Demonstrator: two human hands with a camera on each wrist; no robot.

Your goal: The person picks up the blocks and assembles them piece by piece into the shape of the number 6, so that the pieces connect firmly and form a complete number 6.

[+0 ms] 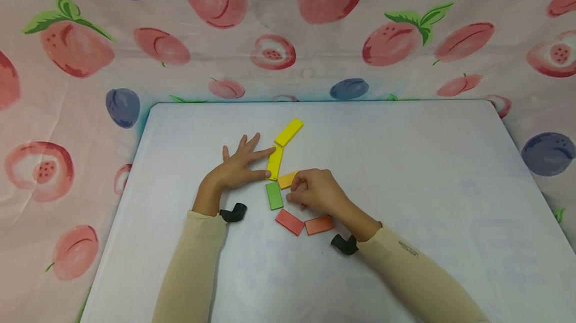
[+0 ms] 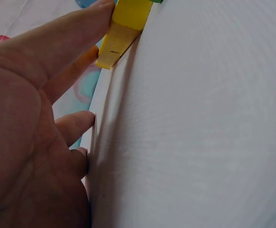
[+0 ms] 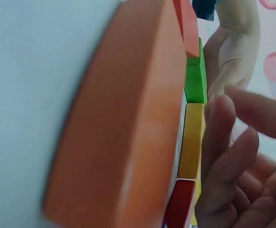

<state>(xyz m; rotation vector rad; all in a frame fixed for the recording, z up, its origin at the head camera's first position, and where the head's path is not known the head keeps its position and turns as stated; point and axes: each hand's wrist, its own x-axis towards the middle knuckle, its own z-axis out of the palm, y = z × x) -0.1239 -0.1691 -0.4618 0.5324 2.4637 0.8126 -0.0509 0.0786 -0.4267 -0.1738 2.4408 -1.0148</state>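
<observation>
My left hand (image 1: 236, 169) is spread out, its thumb and index finger touching the left side of a yellow block (image 1: 276, 162). That block also shows at the top of the left wrist view. My right hand (image 1: 317, 190) is over an orange-yellow block (image 1: 286, 180), its fingers bent and nothing visible between them. In the right wrist view those fingers are beside the orange-yellow block (image 3: 191, 142) and a dark red block (image 3: 181, 202), which my hand hides in the head view. Whether they touch either is unclear. A green block (image 1: 274, 196) lies just below the yellow one.
Another yellow block (image 1: 289, 132) adjoins the far end of the touched one. A red block (image 1: 290, 222) and an orange-red block (image 1: 319, 224) lie nearer me, corners almost meeting. All are on a white table (image 1: 405, 163), with a fruit-patterned cloth (image 1: 328, 58) behind.
</observation>
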